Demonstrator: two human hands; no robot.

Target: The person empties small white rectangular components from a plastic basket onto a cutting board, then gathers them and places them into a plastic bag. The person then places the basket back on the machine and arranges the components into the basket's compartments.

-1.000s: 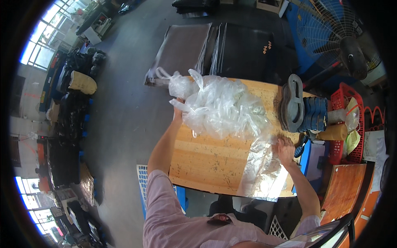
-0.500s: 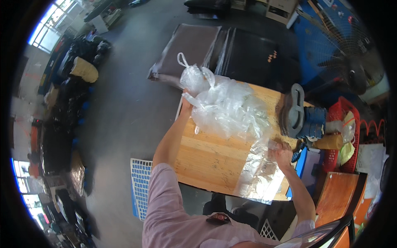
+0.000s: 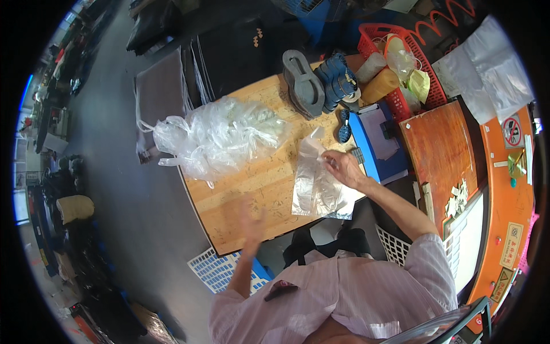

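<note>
the right hand [image 3: 342, 167] pinches the right side of a flat clear bag [image 3: 311, 186], which lies on the wooden table [image 3: 220, 215] and reaches past its near edge. the left hand [image 3: 250, 223], blurred, hangs over the table's left part, thumb spread from the fingers. a heap of clear bags [image 3: 223, 137] lies beyond it.

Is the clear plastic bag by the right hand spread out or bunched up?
Mostly spread: the bag lies flat across the table, though creased near the right hand.

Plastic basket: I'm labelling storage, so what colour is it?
The plastic basket is red; it shows best in the head view.
</note>
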